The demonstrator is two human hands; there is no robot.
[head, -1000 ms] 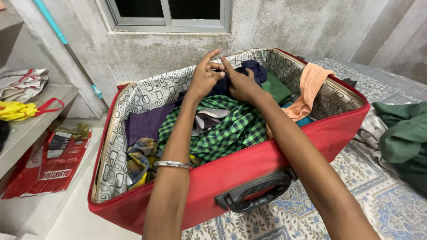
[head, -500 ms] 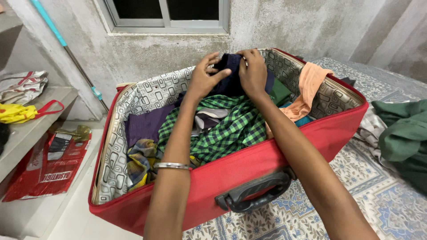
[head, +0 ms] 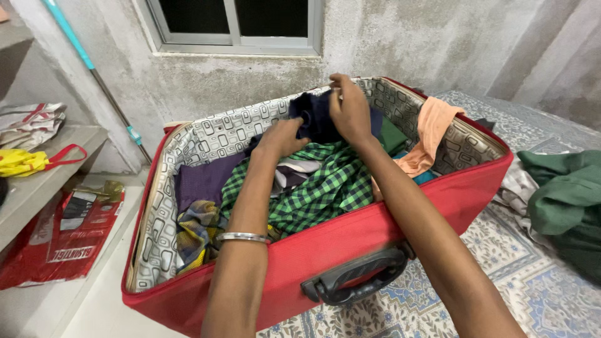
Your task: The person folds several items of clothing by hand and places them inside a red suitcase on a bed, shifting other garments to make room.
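Both hands are inside an open red suitcase [head: 388, 219] that lies on a patterned bed cover [head: 501, 269]. The right hand [head: 350, 112] holds the top edge of a dark blue cloth [head: 316, 116]; its grip is closed on the cloth, with the fingers folded over the edge. The left hand [head: 282, 136] is a little lower and touches the lower part of the same cloth. Its fingers are turned away, so I cannot tell if its grip is closed or only resting there. A silver bangle [head: 243, 237] is on the left wrist.

The dark blue cloth is in the back part of the suitcase, near the patterned lining of the far wall, and it rests above a green checked shirt [head: 325, 188]. To the left of the shirt there is a purple cloth [head: 200, 178], and a yellow and blue checked cloth [head: 197, 228] lies in front of that. An orange cloth [head: 432, 131] hangs over the right end of the suitcase. A black handle [head: 354, 281] is on the near wall.

On the bed, to the right, lies a green garment [head: 563, 194]. At the left, a red bag [head: 69, 231] lies on the floor and a yellow bag [head: 25, 159] lies on a shelf. A blue stick [head: 81, 53] leans on the wall.
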